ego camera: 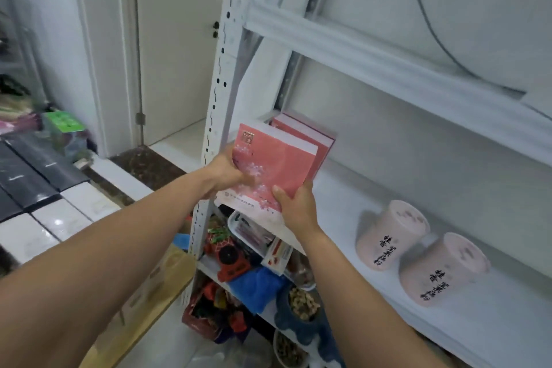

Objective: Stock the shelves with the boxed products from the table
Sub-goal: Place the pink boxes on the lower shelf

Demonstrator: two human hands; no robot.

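Hands: left hand (227,172) and right hand (295,206) are gripping a pink box (277,164).
Tubs: two pink tubs (391,236) are sitting right on the white shelf (337,203).

Left hand (227,173) and right hand (295,206) are bare

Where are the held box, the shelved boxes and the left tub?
held box (277,167): head view, front face.
shelved boxes (307,130): head view, top face.
left tub (385,240): head view, labelled side.

A grey cable (430,27) hangs (white door (176,39) further left).
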